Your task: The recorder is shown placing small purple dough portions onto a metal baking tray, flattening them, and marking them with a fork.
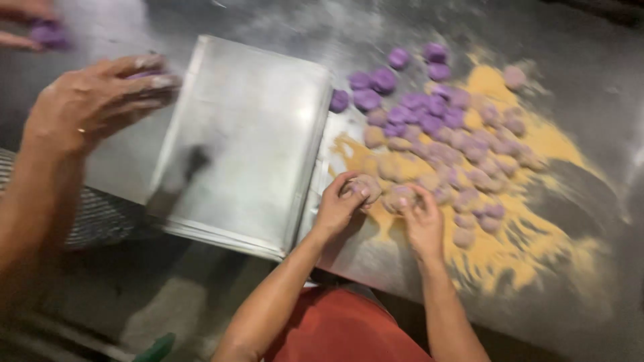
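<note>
My left hand [337, 204] is closed around a purple dough ball [365, 186] dusted with yellow powder, right next to the tray's edge. My right hand [422, 221] pinches another powdered ball [400, 196] on the steel table. Just beyond both hands lies a heap of powder-coated balls [463, 167]. Farther back sit several bare purple balls [376, 84]. The image is blurred by motion.
An empty metal baking tray [248, 134] lies to the left, overhanging the table edge. Yellow powder [503, 251] is spread over the steel table [590, 100]. Another person's hand [94, 100] with a ring reaches over the tray's left rim; a second hand [30, 30] holds a purple ball at the top left.
</note>
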